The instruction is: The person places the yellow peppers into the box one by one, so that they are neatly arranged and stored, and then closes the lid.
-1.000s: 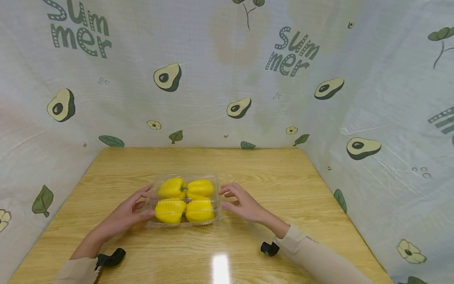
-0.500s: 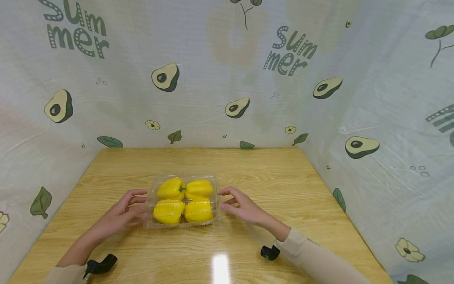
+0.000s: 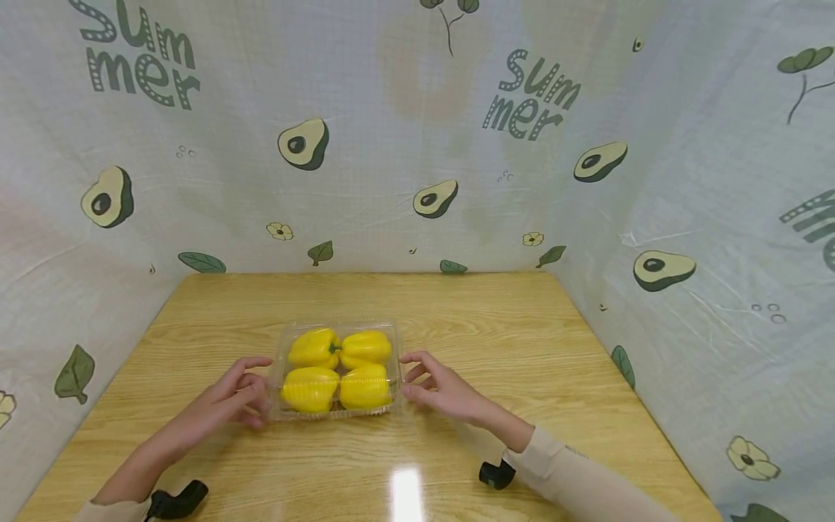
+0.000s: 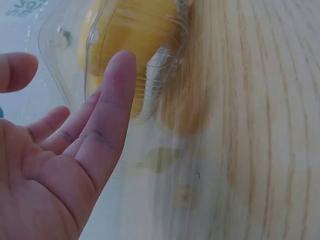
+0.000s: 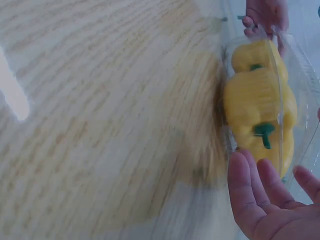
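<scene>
A clear plastic clamshell container sits on the table with several yellow bell peppers inside; a green stem shows on one. My left hand is at its left side, fingers loosely extended and holding nothing. In the left wrist view, the forefinger overlaps the container wall, palm turned toward the camera. On the opposite side my right hand has relaxed, slightly bent fingers right at the container's right edge. The right wrist view shows those fingertips close by the peppers' end of the box.
The wooden table reaches back to a hanging cloth printed with avocados and leaves, which also encloses both sides. Black wrist-worn devices stick out from both sleeves near the table. A bright light reflection lies at the front.
My left hand has drawn back leftward and down from the container's left side, its fingers off the edge. My right hand stays almost in place, and the container hardly moves.
</scene>
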Action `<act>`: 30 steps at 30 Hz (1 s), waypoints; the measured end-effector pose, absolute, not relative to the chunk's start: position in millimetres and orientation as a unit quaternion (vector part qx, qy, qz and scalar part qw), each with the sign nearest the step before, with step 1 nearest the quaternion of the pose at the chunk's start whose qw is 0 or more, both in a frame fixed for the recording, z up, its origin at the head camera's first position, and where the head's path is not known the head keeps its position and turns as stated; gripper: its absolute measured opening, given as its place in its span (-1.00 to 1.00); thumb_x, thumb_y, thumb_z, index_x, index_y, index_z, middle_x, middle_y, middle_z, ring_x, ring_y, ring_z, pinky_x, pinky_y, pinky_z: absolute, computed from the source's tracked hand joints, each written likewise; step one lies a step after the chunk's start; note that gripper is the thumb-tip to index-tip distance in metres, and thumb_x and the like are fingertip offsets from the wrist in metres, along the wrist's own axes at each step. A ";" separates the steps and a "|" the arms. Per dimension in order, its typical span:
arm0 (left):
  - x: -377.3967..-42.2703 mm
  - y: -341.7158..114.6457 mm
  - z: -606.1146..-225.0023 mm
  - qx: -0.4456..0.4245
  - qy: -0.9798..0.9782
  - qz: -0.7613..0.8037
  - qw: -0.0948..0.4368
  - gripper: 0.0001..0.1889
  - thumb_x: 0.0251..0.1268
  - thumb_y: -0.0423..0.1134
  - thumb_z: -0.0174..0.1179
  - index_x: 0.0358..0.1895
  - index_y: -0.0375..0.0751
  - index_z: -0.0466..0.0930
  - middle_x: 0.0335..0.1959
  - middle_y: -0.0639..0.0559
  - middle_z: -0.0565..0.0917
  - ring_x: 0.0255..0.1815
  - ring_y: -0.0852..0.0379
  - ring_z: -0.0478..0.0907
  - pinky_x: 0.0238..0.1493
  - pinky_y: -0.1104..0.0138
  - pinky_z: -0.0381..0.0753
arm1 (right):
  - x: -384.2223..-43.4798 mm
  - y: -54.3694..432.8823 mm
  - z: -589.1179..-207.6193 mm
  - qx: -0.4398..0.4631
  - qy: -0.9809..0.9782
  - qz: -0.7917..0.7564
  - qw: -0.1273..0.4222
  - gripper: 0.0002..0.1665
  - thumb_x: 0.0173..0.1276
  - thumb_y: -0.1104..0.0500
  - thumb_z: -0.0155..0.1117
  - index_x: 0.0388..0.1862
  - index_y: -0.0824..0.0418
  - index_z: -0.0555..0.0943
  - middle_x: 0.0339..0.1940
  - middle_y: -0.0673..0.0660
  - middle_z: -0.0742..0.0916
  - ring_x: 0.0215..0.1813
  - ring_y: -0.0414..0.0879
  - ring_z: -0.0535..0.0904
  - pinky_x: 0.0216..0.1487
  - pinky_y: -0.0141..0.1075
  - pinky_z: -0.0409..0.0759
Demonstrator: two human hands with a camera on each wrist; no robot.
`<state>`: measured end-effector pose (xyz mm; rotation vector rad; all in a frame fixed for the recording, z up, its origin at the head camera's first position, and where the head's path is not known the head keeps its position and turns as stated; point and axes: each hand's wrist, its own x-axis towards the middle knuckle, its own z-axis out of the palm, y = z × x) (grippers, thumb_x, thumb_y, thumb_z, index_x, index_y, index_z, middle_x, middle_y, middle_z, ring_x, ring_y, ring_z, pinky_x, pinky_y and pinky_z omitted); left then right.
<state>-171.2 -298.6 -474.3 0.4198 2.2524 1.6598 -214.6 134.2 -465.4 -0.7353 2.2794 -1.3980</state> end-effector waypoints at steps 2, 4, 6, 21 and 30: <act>-170.5 -297.6 -475.6 0.145 0.790 0.575 0.159 -0.36 0.78 -0.17 -0.02 0.66 -0.26 -0.10 0.03 -0.32 0.57 -0.11 -0.07 0.73 -0.12 0.11 0.83 | -213.4 133.7 -467.4 -0.261 0.803 -0.502 0.186 -0.37 0.64 0.11 0.25 0.58 0.13 0.33 0.15 0.28 0.65 0.01 0.16 0.73 -0.06 -0.04 0.78; -169.7 -297.0 -477.3 0.150 0.787 0.575 0.167 -0.33 0.75 -0.20 0.02 0.66 -0.25 -0.12 -0.01 -0.30 0.56 -0.10 -0.11 0.73 -0.12 0.10 0.82 | -212.3 133.0 -469.1 -0.259 0.799 -0.508 0.191 -0.36 0.63 0.14 0.26 0.58 0.16 0.31 0.06 0.26 0.68 -0.05 0.19 0.74 -0.08 -0.02 0.78; -169.0 -296.7 -479.1 0.158 0.780 0.579 0.177 -0.31 0.73 -0.23 0.05 0.66 -0.25 -0.14 -0.02 -0.31 0.56 -0.10 -0.15 0.73 -0.12 0.08 0.82 | -211.4 132.3 -470.8 -0.256 0.796 -0.513 0.195 -0.34 0.63 0.16 0.26 0.59 0.18 0.29 -0.02 0.25 0.71 -0.11 0.18 0.74 -0.09 -0.04 0.78; -166.2 -295.3 -485.1 0.187 0.752 0.601 0.194 -0.32 0.75 -0.29 0.00 0.63 -0.24 -0.22 -0.17 -0.42 0.67 -0.21 -0.10 0.71 -0.17 0.13 0.81 | -209.6 124.6 -482.4 -0.212 0.760 -0.573 0.220 -0.33 0.62 0.29 0.20 0.59 0.22 0.21 -0.23 0.28 0.80 -0.14 0.02 0.76 -0.05 -0.12 0.79; -166.0 -293.5 -486.4 0.204 0.738 0.612 0.196 -0.33 0.75 -0.32 -0.02 0.60 -0.27 -0.26 -0.24 -0.41 0.66 -0.26 -0.01 0.70 -0.21 0.19 0.79 | -203.8 118.9 -484.1 -0.196 0.742 -0.601 0.224 -0.31 0.61 0.33 0.17 0.59 0.21 0.14 -0.27 0.32 0.77 -0.19 -0.01 0.73 -0.13 -0.23 0.74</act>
